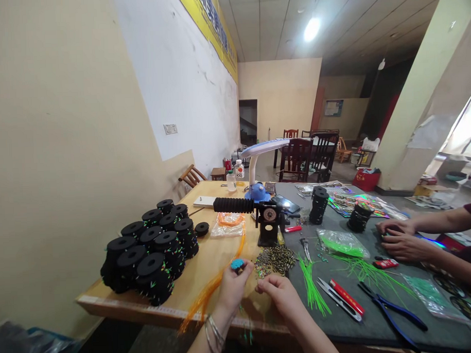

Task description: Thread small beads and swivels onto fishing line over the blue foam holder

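Both hands are close together, a little apart, over the near edge of the table (213, 249). Left hand (232, 289) pinches a small turquoise piece (237, 263) between thumb and fingers; right hand (277, 293) has the tips of thumb and forefinger pressed together, and whether anything fine lies between them cannot be made out. The piece sits just left of a pile of small beads (279, 260), its roundish flat face turned upward and the visible face a little longer from left to right. Fingers cover what lies beneath, so its true long axis cannot be told. It looks bright turquoise on top, with a darker underside. Orange strands (209, 296) run toward the near edge, left of the left hand. Teal wisps (247, 336) below the hands are blurred.
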{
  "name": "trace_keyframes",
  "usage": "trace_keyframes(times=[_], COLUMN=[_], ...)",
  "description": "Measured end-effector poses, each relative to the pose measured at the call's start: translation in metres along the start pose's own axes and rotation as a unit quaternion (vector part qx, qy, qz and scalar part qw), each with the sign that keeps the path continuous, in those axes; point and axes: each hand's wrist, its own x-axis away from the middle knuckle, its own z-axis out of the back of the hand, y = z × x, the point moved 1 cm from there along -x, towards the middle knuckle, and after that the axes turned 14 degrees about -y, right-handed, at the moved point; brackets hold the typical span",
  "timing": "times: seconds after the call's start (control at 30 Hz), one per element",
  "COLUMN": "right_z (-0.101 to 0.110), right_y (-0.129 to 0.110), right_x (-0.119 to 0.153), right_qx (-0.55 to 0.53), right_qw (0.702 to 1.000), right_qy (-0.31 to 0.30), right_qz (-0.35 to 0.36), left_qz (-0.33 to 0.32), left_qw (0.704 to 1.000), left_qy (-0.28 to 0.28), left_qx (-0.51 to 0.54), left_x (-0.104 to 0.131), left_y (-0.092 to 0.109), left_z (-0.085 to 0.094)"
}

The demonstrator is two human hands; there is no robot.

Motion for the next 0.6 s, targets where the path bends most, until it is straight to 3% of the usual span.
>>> trace_keyframes(times=[0.2, 0.6], right_z=[0.002, 0.006], right_y=[-0.001, 0.003], right_x=[-0.001, -0.001], right_qx=[0.012, 0.048], right_qw=[1.0, 0.999], right_qy=[0.011, 0.008], right_qz=[0.003, 0.006], left_qz=[-0.002, 0.01], left_qw=[1.0, 0.999], left_qy=[0.03, 0.036], left_qx=[0.001, 0.02], left_x=[-0.018, -0.023], left_y=[0.008, 0.015], left_z=[-0.001, -0.005])
